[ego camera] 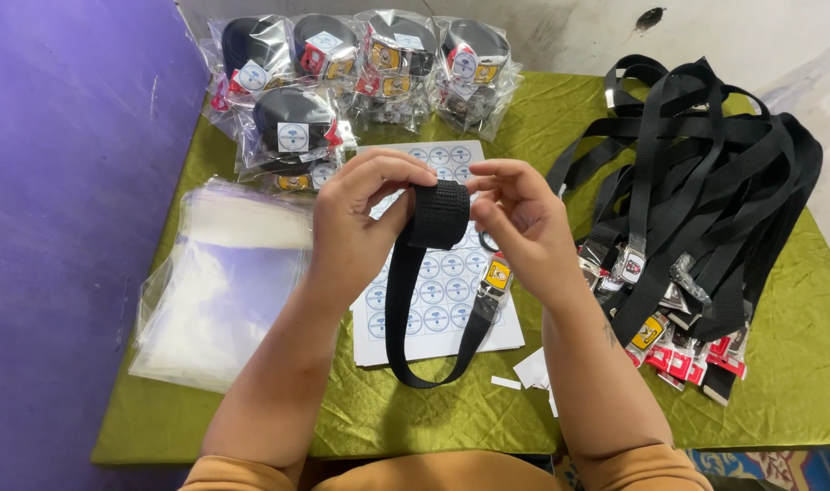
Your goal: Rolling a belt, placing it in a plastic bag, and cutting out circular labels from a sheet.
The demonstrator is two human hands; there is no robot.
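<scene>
Black belt [438,214] pinched by both hands' fingers above sticker sheet [433,300], beside bags [220,291].

A small packing workshop — loose belts [706,182] at 3 o'clock, bagged belts [360,73] at 12, empty bags [224,282] at 9.

Bare forearms — short tan-orange sleeves at the shoulders.

Black webbing belt, partly rolled

The belt [439,215] is held above the sticker sheet, its free end looped down, a yellow-tagged buckle [495,275] hanging at right.
</scene>
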